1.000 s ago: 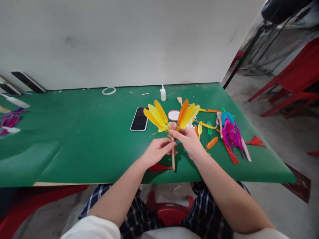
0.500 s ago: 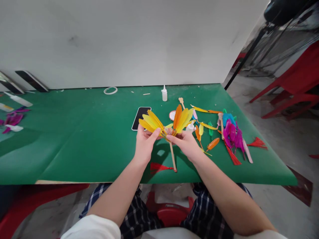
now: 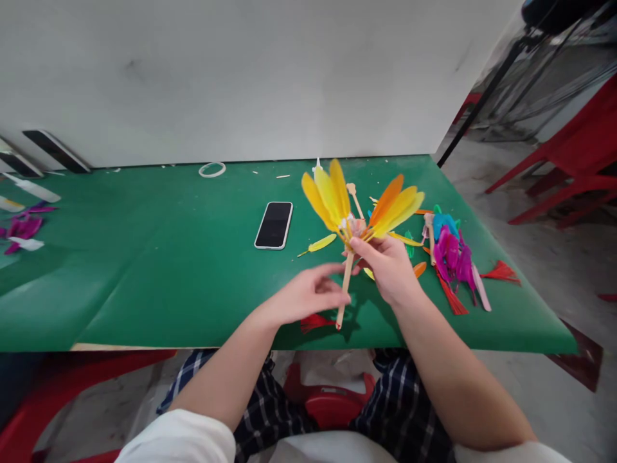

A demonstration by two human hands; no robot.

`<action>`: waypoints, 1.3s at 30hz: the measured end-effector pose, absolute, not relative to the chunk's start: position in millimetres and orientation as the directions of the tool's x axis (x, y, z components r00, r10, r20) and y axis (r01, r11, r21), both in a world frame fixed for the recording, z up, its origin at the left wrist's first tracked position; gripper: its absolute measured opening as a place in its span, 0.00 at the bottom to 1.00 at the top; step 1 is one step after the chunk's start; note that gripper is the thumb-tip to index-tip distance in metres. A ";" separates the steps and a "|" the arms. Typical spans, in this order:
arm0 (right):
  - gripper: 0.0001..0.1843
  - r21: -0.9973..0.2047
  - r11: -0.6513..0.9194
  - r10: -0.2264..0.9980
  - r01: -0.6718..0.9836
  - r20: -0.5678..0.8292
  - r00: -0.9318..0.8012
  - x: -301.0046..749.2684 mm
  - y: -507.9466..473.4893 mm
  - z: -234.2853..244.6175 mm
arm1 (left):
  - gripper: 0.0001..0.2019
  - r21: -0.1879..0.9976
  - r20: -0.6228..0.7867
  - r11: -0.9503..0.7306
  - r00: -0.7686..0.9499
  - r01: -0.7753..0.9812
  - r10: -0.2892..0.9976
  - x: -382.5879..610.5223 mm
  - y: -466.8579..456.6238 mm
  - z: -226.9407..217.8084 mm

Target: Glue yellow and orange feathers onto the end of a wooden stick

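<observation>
My right hand [image 3: 388,267] pinches a feather fan [image 3: 348,273] where its feathers meet the wooden stick handle. Yellow feathers [image 3: 332,196] spread to the left, and an orange feather [image 3: 388,196] with yellow ones fans out to the right. A red tassel [image 3: 315,321] hangs at the handle's lower end. Beside the handle, my left hand [image 3: 308,292] has its thumb and fingers apart; the thumb tip is at the stick, and I cannot tell if it touches. A single yellow feather [image 3: 322,244] lies on the table just left of the fan.
On the green table [image 3: 168,270] lies a phone [image 3: 274,225]. Behind the fan stands a partly hidden white bottle [image 3: 317,168]. Magenta feathers [image 3: 450,254] and a second red tassel [image 3: 501,272] lie at right. A white ring [image 3: 212,170] rests near the wall.
My left hand has let go of the feathers and moved down beside the handle. The fan has risen and turned in my right hand, uncovering the phone and a loose yellow feather.
</observation>
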State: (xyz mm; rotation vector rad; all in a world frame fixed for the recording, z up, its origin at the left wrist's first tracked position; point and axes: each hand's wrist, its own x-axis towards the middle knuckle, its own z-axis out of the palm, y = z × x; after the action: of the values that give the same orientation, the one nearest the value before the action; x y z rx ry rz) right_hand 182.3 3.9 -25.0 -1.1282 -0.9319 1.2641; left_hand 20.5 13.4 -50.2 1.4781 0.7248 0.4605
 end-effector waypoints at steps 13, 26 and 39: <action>0.15 -0.961 -0.271 0.940 -0.060 -0.251 -0.229 161.9 13.4 -87.9 | 0.15 0.753 -0.363 -0.605 0.930 0.258 -0.056 25.3 -22.9 -20.2; 0.22 -0.834 -0.287 0.909 0.472 -0.392 -0.140 171.7 16.4 -81.5 | 0.12 0.602 -0.328 -0.610 0.856 0.515 0.400 13.1 -3.3 -25.6; 0.11 -0.769 -0.098 0.990 0.632 -0.141 -0.018 264.8 -4.9 -1.4 | 0.14 0.508 -0.299 -0.644 0.818 0.573 0.492 21.9 3.1 -51.8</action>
State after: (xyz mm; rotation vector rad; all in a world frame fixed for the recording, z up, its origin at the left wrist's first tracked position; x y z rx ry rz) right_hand 264.8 -4.9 -1.4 -1.7717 -1.6871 0.9534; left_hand 21.9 3.1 -51.8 2.3970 0.7805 -0.1767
